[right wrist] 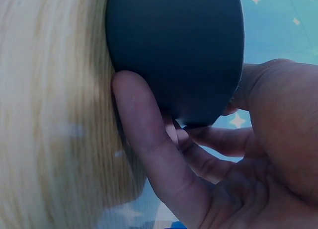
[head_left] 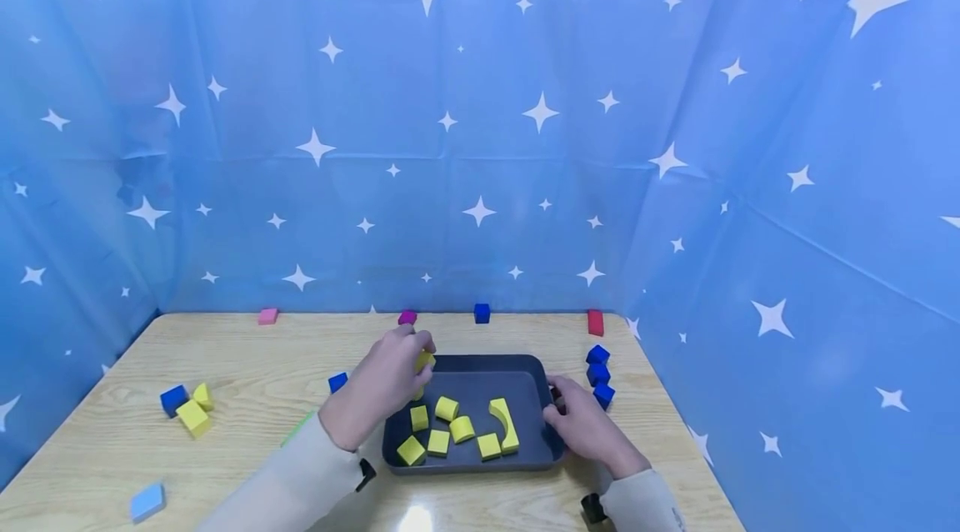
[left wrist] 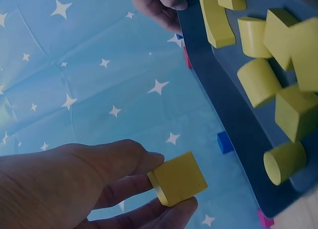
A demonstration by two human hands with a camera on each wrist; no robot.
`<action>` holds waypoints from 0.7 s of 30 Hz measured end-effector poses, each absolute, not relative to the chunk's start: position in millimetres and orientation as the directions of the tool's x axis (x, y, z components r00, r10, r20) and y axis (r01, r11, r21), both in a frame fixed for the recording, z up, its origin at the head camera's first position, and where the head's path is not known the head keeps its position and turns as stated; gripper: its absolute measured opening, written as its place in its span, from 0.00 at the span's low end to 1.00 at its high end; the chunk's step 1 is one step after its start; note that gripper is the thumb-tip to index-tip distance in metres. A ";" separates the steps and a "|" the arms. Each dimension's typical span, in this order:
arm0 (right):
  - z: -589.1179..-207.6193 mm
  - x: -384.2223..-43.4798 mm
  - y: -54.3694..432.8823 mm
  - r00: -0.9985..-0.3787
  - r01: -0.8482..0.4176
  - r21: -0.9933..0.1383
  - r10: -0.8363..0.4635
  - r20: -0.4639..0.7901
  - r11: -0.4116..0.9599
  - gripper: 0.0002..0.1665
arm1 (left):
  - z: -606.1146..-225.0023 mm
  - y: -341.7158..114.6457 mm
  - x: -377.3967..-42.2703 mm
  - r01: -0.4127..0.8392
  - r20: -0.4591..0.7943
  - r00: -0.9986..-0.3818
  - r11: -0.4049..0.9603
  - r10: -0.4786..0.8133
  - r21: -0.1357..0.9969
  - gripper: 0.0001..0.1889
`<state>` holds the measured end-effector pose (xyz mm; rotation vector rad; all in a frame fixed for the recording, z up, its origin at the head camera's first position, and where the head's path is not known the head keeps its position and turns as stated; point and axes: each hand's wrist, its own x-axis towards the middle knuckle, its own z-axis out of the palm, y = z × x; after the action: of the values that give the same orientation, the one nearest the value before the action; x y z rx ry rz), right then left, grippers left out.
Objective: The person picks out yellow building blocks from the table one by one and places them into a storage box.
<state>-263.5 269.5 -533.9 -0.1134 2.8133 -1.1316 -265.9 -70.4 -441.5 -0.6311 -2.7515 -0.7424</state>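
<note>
My left hand (head_left: 382, 386) pinches a yellow cube-like block (left wrist: 178, 179) between thumb and fingertips, over the back left corner of a dark rectangular tray (head_left: 480, 386). My right hand (head_left: 592, 428) grips the tray's right side; in the right wrist view its fingers (right wrist: 144, 114) curl at the tray's dark wall (right wrist: 179, 50). Inside the tray lie several yellow blocks: a curved arch piece (head_left: 507, 425), cylinders such as one yellow cylinder (head_left: 462, 429) near the middle, and cubes such as a yellow cube (head_left: 411, 450) at the front left. My left hand partly hides the tray's back left corner.
Blue cubes (head_left: 597, 373) line up right of the tray. At the back edge lie a pink block (head_left: 267, 316), a magenta block (head_left: 407, 318), a blue cube (head_left: 482, 313) and a red block (head_left: 596, 323). Leftward are a yellow block (head_left: 193, 419) and a light blue block (head_left: 147, 503).
</note>
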 end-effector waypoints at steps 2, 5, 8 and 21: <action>-533.9 -263.7 269.2 -0.992 -0.032 -0.691 -0.110 -0.069 0.722 0.34 | -443.7 -66.3 -268.7 0.476 0.319 -0.874 0.771 0.365 0.422 0.09; -533.9 -263.9 268.7 -0.991 -0.035 -0.689 -0.112 -0.067 0.724 0.34 | -457.8 -62.1 -281.5 0.515 0.338 -0.853 0.753 0.399 0.411 0.09; -534.3 -263.9 268.2 -0.991 -0.037 -0.694 -0.116 -0.067 0.719 0.34 | -485.1 -59.2 -304.2 0.568 0.367 -0.817 0.728 0.444 0.384 0.08; -535.6 -265.3 270.0 -0.991 -0.031 -0.688 -0.113 -0.075 0.725 0.34 | -459.1 -13.7 -289.4 0.547 0.208 -0.836 0.747 0.507 0.378 0.09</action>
<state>-265.3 270.0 -535.6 -0.1180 2.8131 -1.1191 -289.4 -13.7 -459.1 -0.8618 -2.8498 -0.6600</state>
